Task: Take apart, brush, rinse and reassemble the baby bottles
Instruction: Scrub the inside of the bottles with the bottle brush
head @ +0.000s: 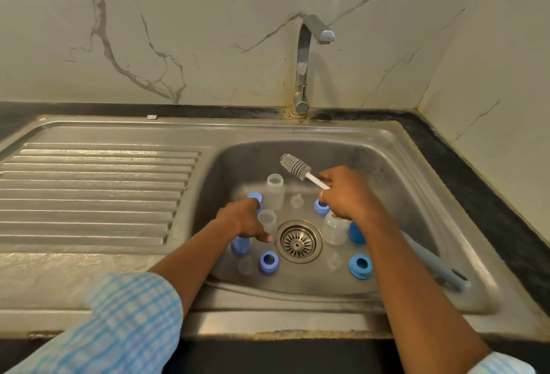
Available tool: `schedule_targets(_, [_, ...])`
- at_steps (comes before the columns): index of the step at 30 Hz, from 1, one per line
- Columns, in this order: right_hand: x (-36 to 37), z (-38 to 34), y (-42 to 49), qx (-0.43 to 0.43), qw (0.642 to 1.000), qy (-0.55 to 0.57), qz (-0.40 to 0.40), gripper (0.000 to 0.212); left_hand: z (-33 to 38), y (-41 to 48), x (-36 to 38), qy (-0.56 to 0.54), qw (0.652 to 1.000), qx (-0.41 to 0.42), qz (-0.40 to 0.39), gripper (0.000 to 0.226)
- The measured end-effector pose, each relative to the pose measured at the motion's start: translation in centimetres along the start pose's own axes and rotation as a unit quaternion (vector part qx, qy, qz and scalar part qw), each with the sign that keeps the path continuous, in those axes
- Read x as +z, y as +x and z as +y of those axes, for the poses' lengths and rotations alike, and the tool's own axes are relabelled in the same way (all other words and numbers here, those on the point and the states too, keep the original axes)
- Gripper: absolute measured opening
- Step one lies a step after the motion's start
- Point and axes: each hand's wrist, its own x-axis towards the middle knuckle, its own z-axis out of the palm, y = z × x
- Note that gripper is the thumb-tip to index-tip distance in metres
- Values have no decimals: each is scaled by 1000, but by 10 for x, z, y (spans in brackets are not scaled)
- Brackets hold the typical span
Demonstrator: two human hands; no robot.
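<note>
Sink (387, 147): the basin holds loose bottle parts around the drain (298, 241). The left hand (242, 219) grips a clear bottle (267, 220), upright, just left of the drain. The right hand (346, 195) holds the brush (297, 167) by its white handle, bristle head pointing up and left. A second bottle (275, 192) stands behind the first. A third bottle (335, 229) sits right of the drain. Blue rings (268, 261) and a clear nipple (296, 201) lie on the basin floor.
</note>
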Motion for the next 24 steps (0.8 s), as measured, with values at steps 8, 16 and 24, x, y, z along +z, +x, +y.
schedule_targets(8, [-4,-3,-2,-26,999,0,28,20,5,-4,0,-95,991,33,89,60])
schedule_targets(16, [-29,4,-25,-76,996,21,42,11,-3,-31,-35,-293,902,155,278,51])
schedule_targets(24, [-23,13,-30,-92,995,45,10,14,-11,-34,-33,-241,901,199,301,68])
